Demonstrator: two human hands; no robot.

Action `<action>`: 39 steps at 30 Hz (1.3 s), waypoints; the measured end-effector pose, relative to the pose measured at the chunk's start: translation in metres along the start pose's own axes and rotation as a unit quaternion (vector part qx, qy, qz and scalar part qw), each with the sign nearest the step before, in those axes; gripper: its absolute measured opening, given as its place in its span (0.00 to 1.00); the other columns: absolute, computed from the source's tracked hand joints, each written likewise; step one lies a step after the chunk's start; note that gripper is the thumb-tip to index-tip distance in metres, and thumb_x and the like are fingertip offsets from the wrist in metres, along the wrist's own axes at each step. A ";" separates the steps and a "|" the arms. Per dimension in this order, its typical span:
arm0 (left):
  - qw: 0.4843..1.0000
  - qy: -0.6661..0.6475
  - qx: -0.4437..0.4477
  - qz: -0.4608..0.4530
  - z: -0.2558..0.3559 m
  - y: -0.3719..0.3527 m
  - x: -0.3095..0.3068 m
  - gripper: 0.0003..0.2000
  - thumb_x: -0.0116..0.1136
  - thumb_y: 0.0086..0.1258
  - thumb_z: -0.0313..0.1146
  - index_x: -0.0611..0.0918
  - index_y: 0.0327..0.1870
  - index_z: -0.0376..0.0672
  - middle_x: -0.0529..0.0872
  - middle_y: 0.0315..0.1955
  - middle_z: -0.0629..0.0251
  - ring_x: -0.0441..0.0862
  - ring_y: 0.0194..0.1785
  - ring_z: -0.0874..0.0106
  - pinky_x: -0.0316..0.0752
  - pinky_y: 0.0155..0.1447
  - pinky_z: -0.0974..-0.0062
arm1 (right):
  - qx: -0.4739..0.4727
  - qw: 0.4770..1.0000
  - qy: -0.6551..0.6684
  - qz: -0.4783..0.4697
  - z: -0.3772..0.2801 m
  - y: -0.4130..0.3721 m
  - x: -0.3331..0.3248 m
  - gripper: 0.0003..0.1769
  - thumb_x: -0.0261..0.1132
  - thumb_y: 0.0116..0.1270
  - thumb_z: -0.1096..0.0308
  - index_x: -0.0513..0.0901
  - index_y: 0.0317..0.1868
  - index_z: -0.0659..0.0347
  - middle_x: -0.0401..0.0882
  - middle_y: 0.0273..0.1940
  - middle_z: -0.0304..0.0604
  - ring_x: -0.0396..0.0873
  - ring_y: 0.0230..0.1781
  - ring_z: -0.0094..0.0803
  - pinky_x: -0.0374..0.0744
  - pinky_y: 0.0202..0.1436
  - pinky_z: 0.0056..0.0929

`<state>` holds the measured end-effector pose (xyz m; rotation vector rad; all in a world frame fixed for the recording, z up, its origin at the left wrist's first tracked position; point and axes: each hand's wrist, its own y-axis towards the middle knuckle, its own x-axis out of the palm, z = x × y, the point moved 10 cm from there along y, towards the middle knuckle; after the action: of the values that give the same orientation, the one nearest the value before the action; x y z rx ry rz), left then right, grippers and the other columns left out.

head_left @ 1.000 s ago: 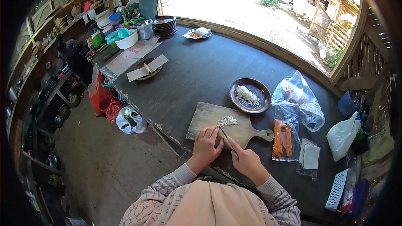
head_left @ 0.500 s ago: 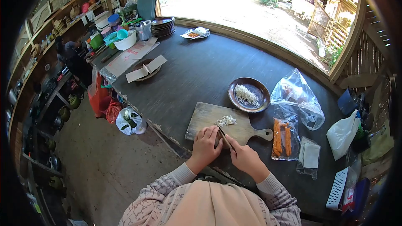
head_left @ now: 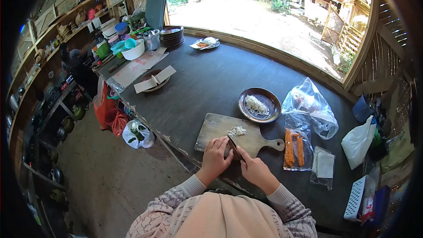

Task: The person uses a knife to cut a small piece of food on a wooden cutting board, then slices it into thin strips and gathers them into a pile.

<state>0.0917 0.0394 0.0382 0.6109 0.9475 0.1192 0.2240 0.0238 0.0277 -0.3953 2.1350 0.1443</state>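
Note:
My right hand (head_left: 257,170) is closed around the handle of a knife (head_left: 234,147), its blade pointing away from me over the wooden cutting board (head_left: 211,127). Beside the blade, my left hand (head_left: 214,158) curls its fingers down at the board's near edge, pressing on a piece mostly hidden under them; its kind I cannot make out. A small heap of pale shreds (head_left: 236,131) lies on the board just past the knife tip. Behind the board, a brown plate (head_left: 277,111) bears a larger pile of similar pale shreds (head_left: 256,105).
Right of the board lie a clear bag of orange sticks (head_left: 294,149), a knotted plastic bag (head_left: 308,99) and a packet of white sheets (head_left: 324,165). Farther off are a plate of food (head_left: 204,43), stacked plates (head_left: 172,37) and folded cardboard (head_left: 154,79). A person (head_left: 77,64) stands at far left.
The view has tilted a little, so the table appears slightly lower. The knife has shifted slightly against the left fingers; both hands stay at the board's near edge.

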 end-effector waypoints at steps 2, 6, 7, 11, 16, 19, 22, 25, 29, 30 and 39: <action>1.000 -0.001 -0.002 0.004 -0.001 0.000 0.000 0.23 0.63 0.64 0.37 0.79 0.58 0.34 0.81 0.58 0.53 0.75 0.62 0.55 0.69 0.67 0.58 | -0.007 1.000 0.005 0.012 -0.001 0.000 0.000 0.33 0.56 0.70 0.66 0.64 0.75 0.46 0.82 0.26 0.60 0.83 0.27 0.59 0.82 0.35 0.54; 1.000 0.012 0.005 0.008 -0.001 0.000 -0.001 0.23 0.63 0.64 0.40 0.80 0.56 0.34 0.81 0.57 0.56 0.75 0.61 0.57 0.69 0.66 0.59 | -0.030 0.998 0.035 0.043 -0.003 0.000 -0.004 0.32 0.57 0.70 0.66 0.66 0.74 0.48 0.80 0.23 0.62 0.81 0.25 0.60 0.80 0.34 0.54; 1.000 0.015 0.003 0.005 -0.001 0.000 0.000 0.23 0.63 0.64 0.40 0.80 0.56 0.34 0.80 0.57 0.56 0.75 0.61 0.57 0.69 0.66 0.59 | -0.029 0.998 0.030 0.040 -0.005 0.000 -0.004 0.32 0.57 0.70 0.66 0.66 0.74 0.47 0.80 0.22 0.62 0.81 0.25 0.60 0.80 0.34 0.54; 1.000 0.026 0.007 0.005 -0.001 0.000 0.002 0.23 0.63 0.64 0.40 0.80 0.55 0.34 0.80 0.57 0.56 0.75 0.61 0.57 0.69 0.65 0.59 | -0.021 0.999 0.012 0.027 -0.009 -0.004 -0.007 0.31 0.58 0.69 0.67 0.67 0.74 0.46 0.79 0.21 0.61 0.81 0.24 0.59 0.80 0.33 0.54; 1.000 0.029 0.003 0.001 -0.002 0.000 0.002 0.23 0.62 0.64 0.41 0.80 0.56 0.34 0.80 0.57 0.56 0.74 0.61 0.57 0.69 0.65 0.59 | -0.021 1.000 -0.002 0.021 -0.008 -0.004 -0.004 0.32 0.57 0.69 0.67 0.67 0.74 0.45 0.79 0.21 0.60 0.81 0.24 0.59 0.81 0.33 0.54; 0.999 0.033 0.001 -0.001 -0.002 -0.001 0.004 0.23 0.62 0.64 0.41 0.80 0.56 0.34 0.80 0.57 0.56 0.74 0.62 0.57 0.69 0.65 0.59 | -0.020 1.000 -0.009 0.019 -0.008 -0.003 -0.005 0.31 0.57 0.69 0.66 0.67 0.74 0.45 0.79 0.22 0.61 0.82 0.24 0.59 0.81 0.33 0.54; 0.999 0.034 0.000 -0.004 -0.002 0.000 0.003 0.23 0.62 0.64 0.41 0.80 0.56 0.34 0.80 0.58 0.56 0.74 0.62 0.57 0.69 0.66 0.59 | -0.018 1.000 -0.017 0.014 -0.009 -0.001 -0.005 0.31 0.57 0.69 0.66 0.67 0.74 0.45 0.79 0.23 0.61 0.82 0.25 0.59 0.81 0.34 0.54; 1.000 0.028 -0.001 -0.003 -0.003 0.000 0.005 0.23 0.62 0.65 0.41 0.80 0.57 0.35 0.80 0.58 0.56 0.74 0.62 0.57 0.69 0.66 0.58 | -0.011 0.999 -0.030 0.000 -0.010 0.002 -0.003 0.31 0.57 0.70 0.66 0.66 0.74 0.44 0.81 0.25 0.61 0.83 0.26 0.59 0.82 0.34 0.54; 1.000 0.011 -0.004 -0.013 -0.003 0.000 0.005 0.24 0.63 0.65 0.39 0.79 0.58 0.35 0.79 0.58 0.54 0.73 0.63 0.55 0.68 0.67 0.57 | 0.003 0.999 -0.035 -0.025 -0.007 0.005 -0.001 0.33 0.56 0.70 0.65 0.64 0.75 0.43 0.83 0.27 0.59 0.84 0.28 0.57 0.83 0.35 0.53; 1.000 0.012 -0.006 -0.015 -0.003 -0.001 0.005 0.24 0.63 0.65 0.39 0.78 0.59 0.35 0.79 0.57 0.54 0.73 0.63 0.55 0.68 0.67 0.57 | 0.004 0.999 -0.032 -0.027 -0.006 0.005 -0.001 0.33 0.56 0.70 0.65 0.64 0.75 0.43 0.82 0.27 0.59 0.84 0.28 0.57 0.83 0.35 0.53; 1.000 0.016 -0.001 0.001 -0.002 -0.002 0.002 0.24 0.62 0.66 0.39 0.78 0.60 0.36 0.79 0.56 0.52 0.74 0.62 0.54 0.67 0.67 0.57 | 0.013 0.999 -0.003 -0.052 -0.001 -0.009 -0.005 0.33 0.57 0.69 0.66 0.65 0.75 0.45 0.82 0.28 0.62 0.84 0.29 0.59 0.82 0.37 0.54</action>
<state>0.0906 0.0395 0.0346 0.6094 0.9786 0.1319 0.2288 0.0162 0.0324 -0.4884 2.1024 0.0573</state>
